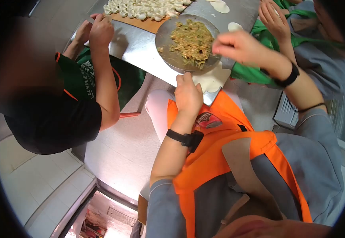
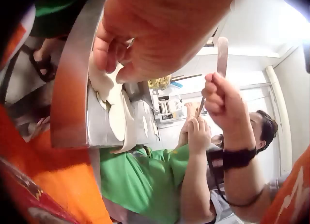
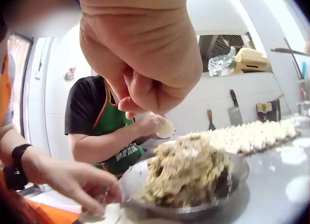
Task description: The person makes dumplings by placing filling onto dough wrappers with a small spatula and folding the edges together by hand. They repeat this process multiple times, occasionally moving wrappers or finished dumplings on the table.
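Observation:
My left hand (image 1: pixel 189 96) is at the front corner of the metal table, its thumb and fingers pinching the edge of a dough wrapper (image 2: pixel 116 115). More pale wrappers (image 1: pixel 214 80) lie overlapping at that corner. In the left wrist view, my right hand (image 2: pixel 225 100) grips a flat stick (image 2: pixel 222 57) that points upward. The head view has that right hand raised beside a round metal bowl (image 1: pixel 161 41), and the stick does not show there. Chopped greenish-brown filling (image 3: pixel 189 171) is heaped in the bowl, below my right hand in the right wrist view.
Rows of folded dumplings (image 1: pixel 146 8) cover a wooden board (image 1: pixel 134 22) behind the bowl. A person in a dark green apron (image 1: pixel 81 81) stands at the left, hands over the table edge. Another person's hands (image 1: pixel 274 18) are close on the right. Loose wrappers (image 1: pixel 220 6) lie beyond the bowl.

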### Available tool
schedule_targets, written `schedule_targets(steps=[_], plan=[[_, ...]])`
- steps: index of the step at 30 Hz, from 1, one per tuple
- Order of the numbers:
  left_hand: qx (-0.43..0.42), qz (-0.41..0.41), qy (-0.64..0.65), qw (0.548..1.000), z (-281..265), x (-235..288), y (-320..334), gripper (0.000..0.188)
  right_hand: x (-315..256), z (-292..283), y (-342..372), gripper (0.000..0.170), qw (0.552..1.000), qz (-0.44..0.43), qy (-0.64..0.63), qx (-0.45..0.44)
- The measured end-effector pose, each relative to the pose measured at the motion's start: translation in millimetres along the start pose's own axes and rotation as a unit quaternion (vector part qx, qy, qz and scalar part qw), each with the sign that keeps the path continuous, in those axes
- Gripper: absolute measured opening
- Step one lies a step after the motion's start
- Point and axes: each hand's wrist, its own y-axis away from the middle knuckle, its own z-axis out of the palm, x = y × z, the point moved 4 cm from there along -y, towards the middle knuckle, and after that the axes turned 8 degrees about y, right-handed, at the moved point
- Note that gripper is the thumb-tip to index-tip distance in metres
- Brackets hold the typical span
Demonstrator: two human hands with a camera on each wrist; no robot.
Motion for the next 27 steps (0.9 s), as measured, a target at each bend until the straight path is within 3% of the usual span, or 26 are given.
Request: schedule_targets(steps=[1, 3, 4, 7, 9, 10, 13, 16, 17, 20, 24, 25, 27], plan=[[-0.002, 0.0, -0.007, 1.0, 2, 0, -1, 0.026, 5, 12, 21, 0.021, 0.999, 0.019, -0.029, -0.004], [-0.004, 0.0, -0.02, 1.0, 6, -7, -4, 0.026, 31, 44, 61, 0.022, 0.964, 0.222, -0.137, -0.043], [-0.012, -0.009, -0.015, 1.0, 7, -8, -5, 0.022, 46, 59, 76, 0.023, 0.967, 0.232, -0.105, 0.015], [0.081, 0.026, -0.061, 0.994, 3, 9, 1, 0.022, 94, 114, 114, 0.03, 0.947, 0.252, -0.062, 0.187], [0.078, 0.159, -0.078, 0.981, 13, 24, 6, 0.028, 123, 150, 127, 0.037, 0.914, 0.253, -0.108, 0.298], [0.073, 0.223, -0.085, 0.968, 19, 29, 11, 0.031, 135, 163, 127, 0.044, 0.894, 0.291, -0.176, 0.29], [0.02, 0.329, -0.056, 0.943, 39, 41, 13, 0.035, 140, 178, 126, 0.035, 0.816, 0.364, -0.365, 0.262], [0.017, 0.33, -0.089, 0.94, 46, 34, 9, 0.037, 124, 164, 126, 0.023, 0.802, 0.323, -0.467, 0.183], [0.019, 0.335, -0.102, 0.936, 48, 32, 8, 0.037, 127, 167, 126, 0.019, 0.811, 0.316, -0.453, 0.194], [-0.005, 0.309, -0.055, 0.949, 44, 37, 10, 0.032, 125, 169, 123, 0.011, 0.82, 0.308, -0.433, 0.213], [-0.057, 0.158, 0.192, 0.967, 49, 46, 20, 0.034, 66, 123, 121, 0.013, 0.802, 0.288, -0.49, 0.183], [-0.108, 0.069, 0.256, 0.958, 48, 43, 20, 0.033, 55, 114, 119, 0.014, 0.799, 0.27, -0.509, 0.173], [-0.204, -0.108, 0.371, 0.9, 46, 41, 24, 0.03, 39, 102, 115, 0.012, 0.777, 0.264, -0.544, 0.171]])
